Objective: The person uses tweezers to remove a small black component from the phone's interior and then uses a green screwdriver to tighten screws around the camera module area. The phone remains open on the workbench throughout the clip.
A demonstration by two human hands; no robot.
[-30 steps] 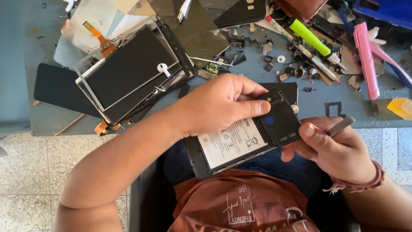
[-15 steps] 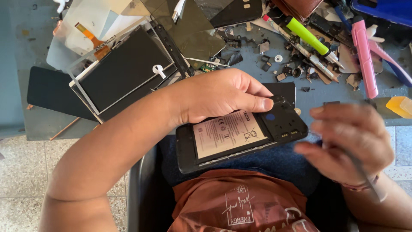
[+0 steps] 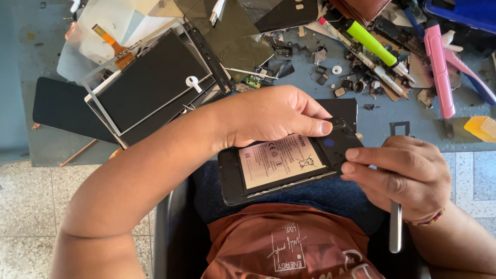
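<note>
1. A flat black screen panel with a thin silver frame [image 3: 150, 88] lay on the grey work table [image 3: 46, 144], up and to the left of the left fingers and well apart from them.
2. The left hand [image 3: 263, 116] reached across the top of an opened black phone with its back cover off and a pale battery showing [image 3: 284, 165]. Its fingers [image 3: 310, 125] were curled shut, pinching the phone's top edge, with the thumb tip pressed near the dark camera end.
3. The phone was held tilted over the lap, just below the left fingers and touching them.
4. A pile of small black phone parts [image 3: 330, 77] sat on the table, above the left fingertips.
5. A bright green marker pen [image 3: 372, 44] lay slanted farther up, above both hands.
6. The right hand [image 3: 403, 175] held the phone's right end. Two fingers [image 3: 372, 155] lay flat on the dark corner, partly bent.
7. A thin silver metal tool [image 3: 396, 227] was tucked in the right hand and stuck out below it.
8. A long pink plastic tool [image 3: 439, 67] lay on the table, far above the right fingers.
</note>
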